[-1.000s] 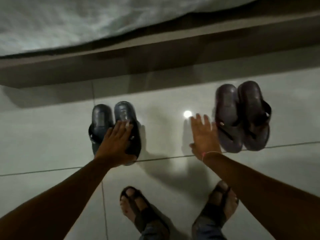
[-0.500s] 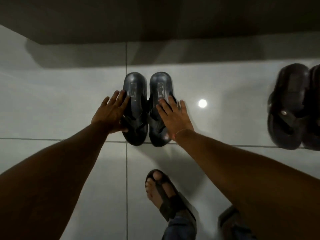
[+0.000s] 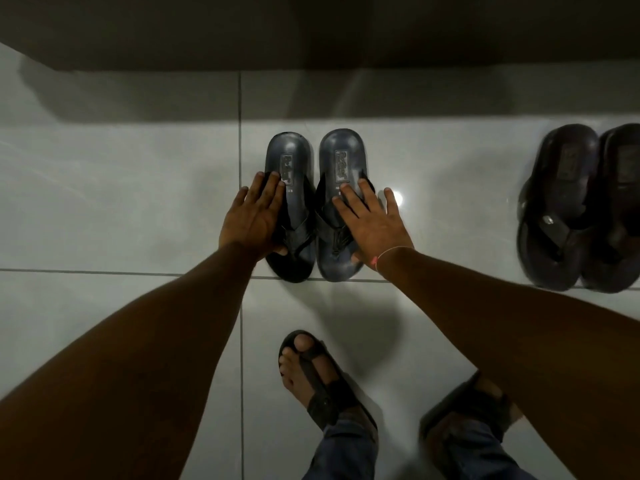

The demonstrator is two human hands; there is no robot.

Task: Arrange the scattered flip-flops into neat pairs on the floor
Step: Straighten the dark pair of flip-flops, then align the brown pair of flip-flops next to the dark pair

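Observation:
Two dark blue flip-flops stand side by side on the white tile floor, heels away from me. My left hand [image 3: 254, 216] lies flat against the outer side of the left flip-flop [image 3: 289, 157], fingers spread over its strap. My right hand [image 3: 372, 223] rests flat on the right flip-flop [image 3: 341, 154], covering its strap and outer edge. Neither hand grips; both press with open palms. A second pair, dark brown flip-flops [image 3: 568, 206], stands side by side at the right edge, partly cut off.
A dark low ledge [image 3: 311, 29] runs along the far side, casting a shadow on the tiles. My own sandalled feet [image 3: 318, 382] stand near the bottom centre. A bright light reflection [image 3: 398, 199] shines on the tile right of the blue pair.
The view swung left, so the blue pair now sits at centre and the brown pair at the right edge. My right hand moved from the brown pair to the right blue flip-flop.

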